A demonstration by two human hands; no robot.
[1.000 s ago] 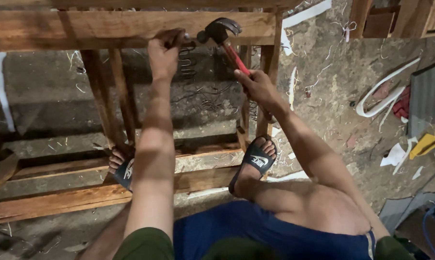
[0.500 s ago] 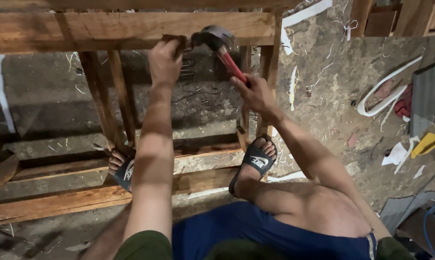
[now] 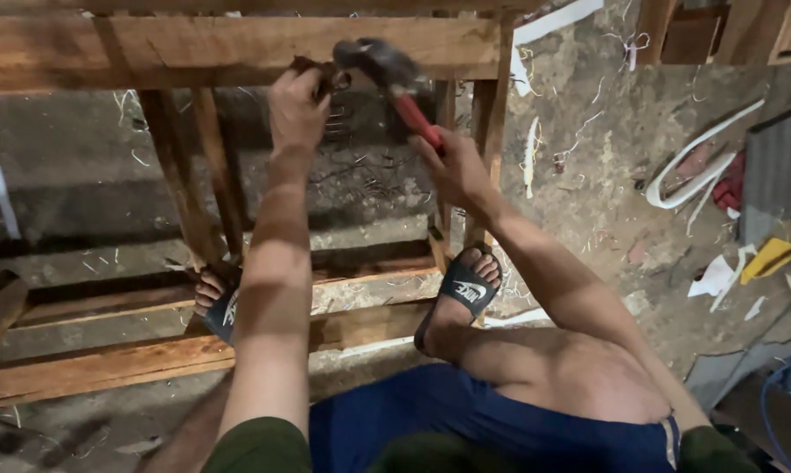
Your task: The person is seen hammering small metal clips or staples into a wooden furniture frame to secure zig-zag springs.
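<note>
A rough wooden frame (image 3: 238, 48) lies in front of me, its upper rail running across the top of the view. My left hand (image 3: 297, 109) is pinched against the lower edge of that rail, holding something small there that I cannot make out. My right hand (image 3: 455, 168) grips the red handle of a hammer (image 3: 387, 70). Its dark head sits right next to my left fingers at the rail. Both my feet, in dark slides (image 3: 462, 293), press on the lower rail (image 3: 150, 359) of the frame.
The ground is bare concrete with wood shavings and a pile of nails (image 3: 369, 180) under the frame. To the right lie white curved strips (image 3: 693, 162), a yellow object (image 3: 768, 258), a red item (image 3: 730, 186) and wooden pieces at the top right corner.
The hammer head has come down and to the left, from raised beside the rail to right against my left fingers. My right hand followed it; my left hand stayed in place.
</note>
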